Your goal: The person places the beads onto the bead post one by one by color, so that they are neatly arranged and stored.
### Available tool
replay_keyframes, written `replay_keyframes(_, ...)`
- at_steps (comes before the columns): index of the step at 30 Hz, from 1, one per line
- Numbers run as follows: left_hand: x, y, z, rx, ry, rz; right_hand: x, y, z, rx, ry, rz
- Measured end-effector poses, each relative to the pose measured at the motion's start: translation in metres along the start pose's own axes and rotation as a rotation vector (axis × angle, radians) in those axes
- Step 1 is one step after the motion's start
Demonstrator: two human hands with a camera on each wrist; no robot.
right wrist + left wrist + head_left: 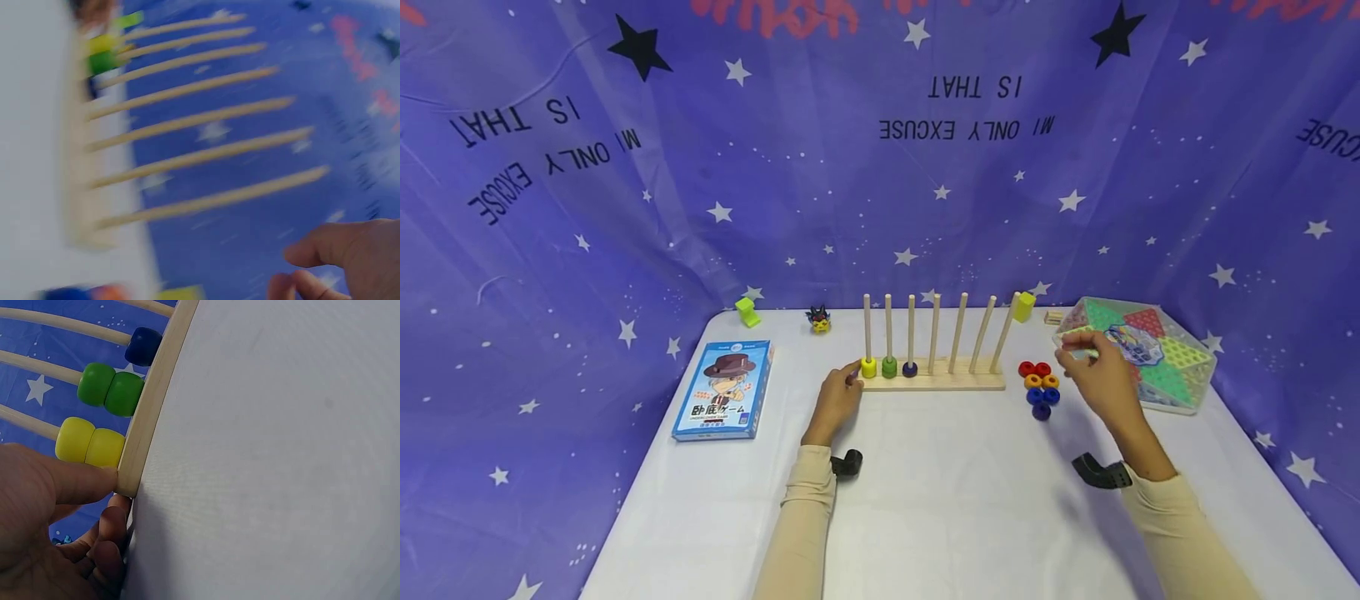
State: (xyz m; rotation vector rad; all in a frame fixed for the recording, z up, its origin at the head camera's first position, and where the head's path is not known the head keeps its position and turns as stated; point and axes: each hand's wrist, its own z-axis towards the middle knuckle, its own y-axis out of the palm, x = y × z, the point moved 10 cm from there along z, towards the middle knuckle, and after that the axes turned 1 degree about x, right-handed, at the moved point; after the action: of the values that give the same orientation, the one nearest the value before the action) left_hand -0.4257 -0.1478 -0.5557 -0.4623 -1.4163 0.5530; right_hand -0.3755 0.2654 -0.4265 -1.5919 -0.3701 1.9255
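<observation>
A wooden peg rack (pixel 955 382) with several upright rods stands on the table. Two yellow beads (pixel 90 441) sit on its left end rod, two green beads (pixel 111 389) on the neighbouring one, and a dark blue bead (pixel 143 347) on the third. My left hand (pixel 838 400) grips the left end of the base, thumb beside the yellow beads and fingers bent at the end. My right hand (pixel 1101 379) is in the air right of the rack, fingers loosely bent, thumb and fingertips apart with nothing visible between them. Loose red, orange, blue and dark blue beads (pixel 1040 388) lie left of it.
At the left lies a blue card game box (pixel 722 390). A hexagonal game board (pixel 1172 367) with coloured triangles is at the back right, partly behind my right hand. Along the back edge stand green blocks (pixel 747 312) and a small yellow-and-dark figure (pixel 819 320).
</observation>
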Motion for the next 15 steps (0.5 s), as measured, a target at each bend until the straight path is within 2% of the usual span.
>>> replay_keyframes(3,0.001,0.001,0.000,-0.008,0.003,0.009,0.052,0.019,-0.019,-0.094,0.086,-0.053)
replay_keyframes(6,0.002,0.002,0.000,-0.014,0.004,0.014,0.086,0.037,-0.035,-0.178,0.159,-0.094)
replay_keyframes(9,0.002,0.001,0.001,-0.009,0.004,0.017,0.101,0.051,-0.044,-0.219,0.186,-0.136)
replay_keyframes(15,0.000,0.001,0.000,0.002,-0.002,0.021,0.107,0.066,-0.042,-0.217,0.147,-0.185)
